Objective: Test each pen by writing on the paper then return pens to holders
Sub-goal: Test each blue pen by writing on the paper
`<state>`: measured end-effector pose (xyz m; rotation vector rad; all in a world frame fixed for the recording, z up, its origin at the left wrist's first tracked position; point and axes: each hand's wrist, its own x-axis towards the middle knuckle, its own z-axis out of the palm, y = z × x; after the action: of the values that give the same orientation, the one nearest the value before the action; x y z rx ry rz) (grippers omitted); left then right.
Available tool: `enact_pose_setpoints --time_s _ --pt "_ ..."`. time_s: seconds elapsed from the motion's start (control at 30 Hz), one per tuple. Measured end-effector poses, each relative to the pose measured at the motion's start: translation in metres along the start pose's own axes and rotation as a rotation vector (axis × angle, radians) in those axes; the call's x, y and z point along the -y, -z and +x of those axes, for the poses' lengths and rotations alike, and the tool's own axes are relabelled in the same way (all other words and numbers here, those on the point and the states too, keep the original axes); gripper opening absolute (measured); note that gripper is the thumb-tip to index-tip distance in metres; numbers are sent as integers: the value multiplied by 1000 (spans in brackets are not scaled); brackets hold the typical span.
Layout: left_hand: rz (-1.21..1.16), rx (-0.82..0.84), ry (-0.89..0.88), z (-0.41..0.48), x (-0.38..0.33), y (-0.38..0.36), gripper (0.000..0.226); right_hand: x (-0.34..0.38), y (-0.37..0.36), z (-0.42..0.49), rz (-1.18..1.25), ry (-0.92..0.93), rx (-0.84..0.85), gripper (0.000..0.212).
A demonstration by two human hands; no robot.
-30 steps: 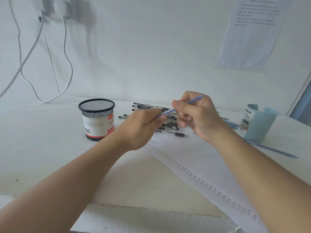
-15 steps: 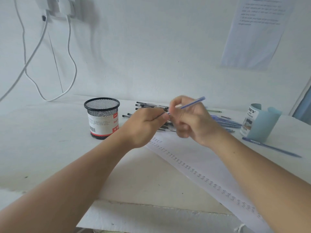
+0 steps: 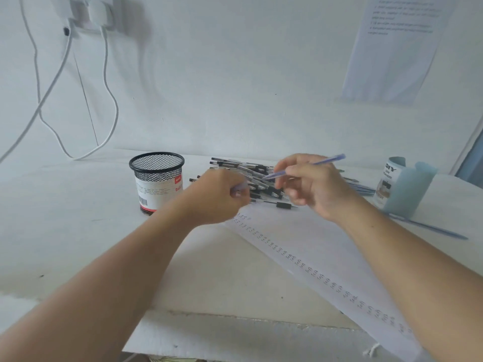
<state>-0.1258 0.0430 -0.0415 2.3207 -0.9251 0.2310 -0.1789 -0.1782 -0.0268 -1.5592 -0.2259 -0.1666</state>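
Left hand [image 3: 219, 197] curled, pinching small lilac cap [image 3: 239, 188], blurred. Right hand [image 3: 316, 186] grips blue pen [image 3: 305, 167] above worktop [image 3: 65, 218]: slim translucent violet-blue barrel, bare tip toward left hand, tail tilted up right. Black mesh holder [image 3: 156, 168] left; black pen pile [image 3: 248, 173] behind hands; marked paper [image 3: 313, 246] beneath; pale blue holder [image 3: 407, 189] right.
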Motion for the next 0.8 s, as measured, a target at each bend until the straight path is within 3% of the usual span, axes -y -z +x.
enact_pose_setpoints --time_s 0.03,0.13,0.27,0.4,0.8 --pt "75 24 0 -1 1 0 16 -3 -6 2 -40 -28 20 8" --pt "155 105 36 -3 7 5 41 -14 -20 5 -250 -49 23 20" --pt "158 133 9 -3 4 6 49 -28 -32 5 -605 -3 57 27" --pt "148 125 23 -1 7 4 47 -31 -35 7 -634 -23 34 43" --pt "130 137 31 0 7 3 43 -32 -34 8 -636 -9 62 47"
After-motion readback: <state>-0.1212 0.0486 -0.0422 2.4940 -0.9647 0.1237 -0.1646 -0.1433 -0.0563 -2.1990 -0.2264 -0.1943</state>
